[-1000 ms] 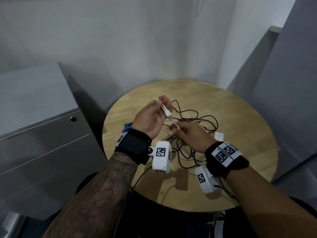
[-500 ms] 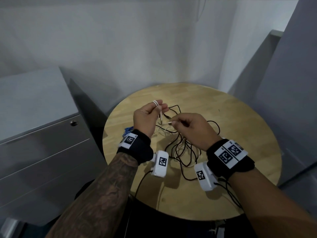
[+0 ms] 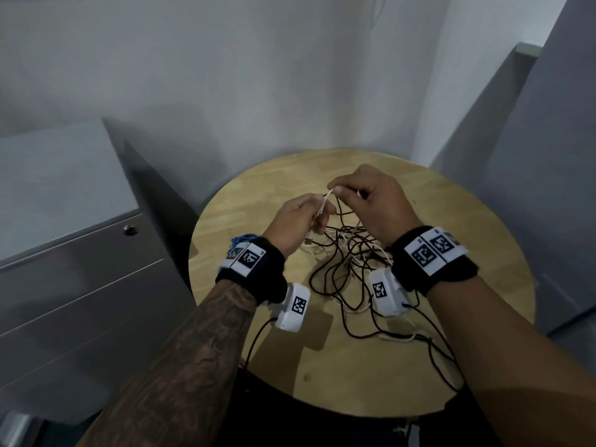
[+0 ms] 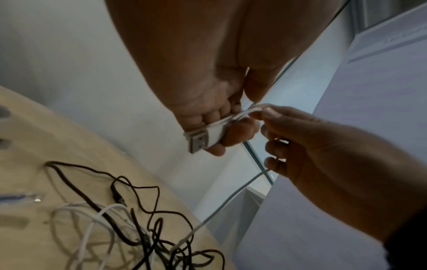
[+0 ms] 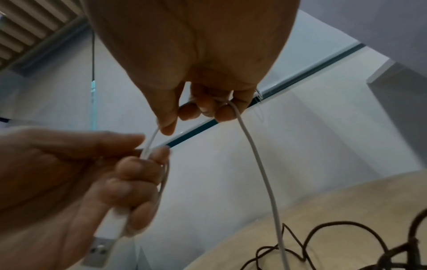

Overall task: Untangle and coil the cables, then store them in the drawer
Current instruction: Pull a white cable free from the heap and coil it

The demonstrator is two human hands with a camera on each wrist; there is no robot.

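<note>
Risk, left side: the left hand (image 3: 298, 221) is gripping the white plug (image 4: 204, 139) and the first small loops of the white cable (image 5: 258, 164); if that grip is loosening while another turn is being laid on, the loops are likely springing apart.
Risk, middle: the white cable is running down into the tangle of black cables (image 3: 342, 269) lying near the middle of the counter (image 3: 451, 317); pulling hard is likely tightening a knot or dragging the whole heap toward the near edge.
Risk, right side: one black cable is trailing over the counter's near right edge, so a tug may be sliding it off.
Left fingers (image 4: 231, 138): curling tight around the plug and loops, thumb pressing on top.
Right hand (image 3: 375, 201): thumb and forefinger are pinching the top of the cable loop just beside the left fingertips; the other fingers (image 5: 225, 114) are curling over the strand, letting it hang.
Cable location: held in the air above the far half of the counter, its free length dropping into the heap.
Drawer (image 3: 80, 253): shut, left of the counter; nothing is stored yet.
</note>
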